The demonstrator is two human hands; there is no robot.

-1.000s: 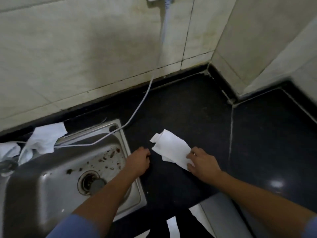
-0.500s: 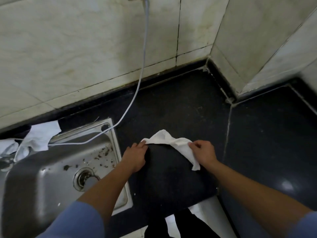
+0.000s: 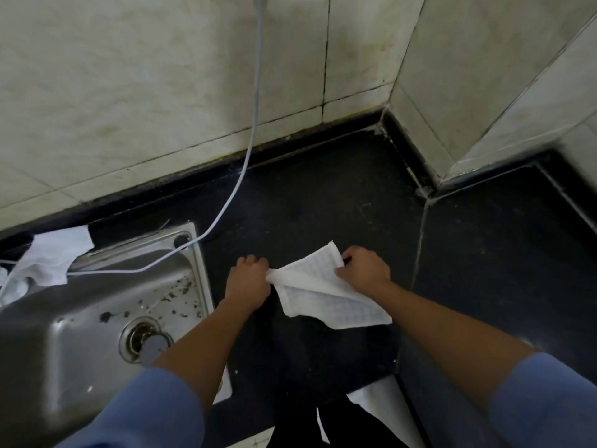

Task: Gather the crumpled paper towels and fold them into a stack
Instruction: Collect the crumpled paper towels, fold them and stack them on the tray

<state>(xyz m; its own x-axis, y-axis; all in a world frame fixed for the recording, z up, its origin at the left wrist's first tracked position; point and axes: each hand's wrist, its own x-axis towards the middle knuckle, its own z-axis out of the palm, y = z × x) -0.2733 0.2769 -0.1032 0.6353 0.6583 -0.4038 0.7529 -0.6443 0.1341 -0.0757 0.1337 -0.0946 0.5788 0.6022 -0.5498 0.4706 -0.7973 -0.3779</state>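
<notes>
Both hands are working on one paper towel point(image 3: 326, 292) over the dark table point(image 3: 323, 202), just to the right of the steel sink point(image 3: 97, 318). The left hand point(image 3: 248, 281) is closing its fingers on the towel's left corner, while the right hand point(image 3: 363, 269) is pinching the upper right edge, so the sheet is being held stretched between them; that pull is probably what is flattening the creases before a fold is made. The lower part of the towel is lying or hanging loose toward the person, with one flap doubling over along a diagonal crease, which suggests a fold is only beginning. Holding it at two opposite points is giving control over where the crease will run, and the bare dark surface beneath is offering a flat place to press it down. More white towels point(image 3: 55, 253) are lying crumpled at the far left, behind the sink's back rim, well apart from the hands and not yet gathered. A pale cable point(image 3: 255, 124) is hanging down the tiled wall point(image 3: 129, 92) and trailing across the sink's corner, clear of the towel being handled.
</notes>
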